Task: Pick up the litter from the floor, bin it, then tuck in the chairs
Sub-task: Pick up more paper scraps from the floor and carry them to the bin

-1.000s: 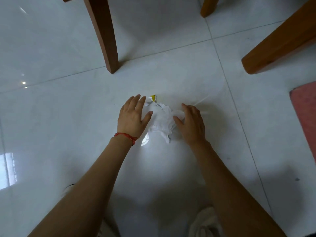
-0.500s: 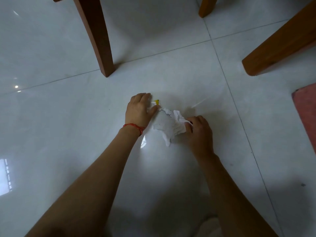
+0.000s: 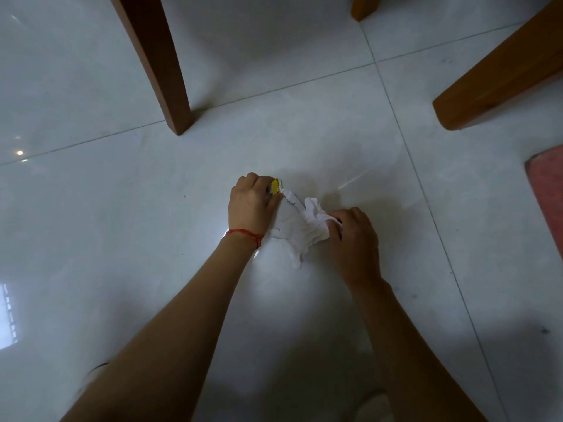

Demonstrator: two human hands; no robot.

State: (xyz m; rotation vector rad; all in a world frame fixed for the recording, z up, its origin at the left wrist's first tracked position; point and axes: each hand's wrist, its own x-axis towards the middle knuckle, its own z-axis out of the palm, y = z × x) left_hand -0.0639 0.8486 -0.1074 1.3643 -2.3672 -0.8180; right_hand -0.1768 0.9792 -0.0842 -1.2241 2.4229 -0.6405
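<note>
Head view: two hands, left hand [image 3: 251, 205] and right hand [image 3: 355, 236], each grip one crumpled litter wad [image 3: 300, 226]; three wooden legs [image 3: 158, 65] visible.

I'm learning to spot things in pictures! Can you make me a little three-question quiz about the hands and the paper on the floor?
1. True or false: the crumpled white paper is already in a bin.
2. Which hand wears the red string bracelet? A) left B) right C) both
3. Fill the gap: the left hand grips a small scrap coloured ____.

Key
1. False. It lies on the tiled floor, with the right hand pinching its edge; no bin shows.
2. A, the left.
3. Yellow.
</note>
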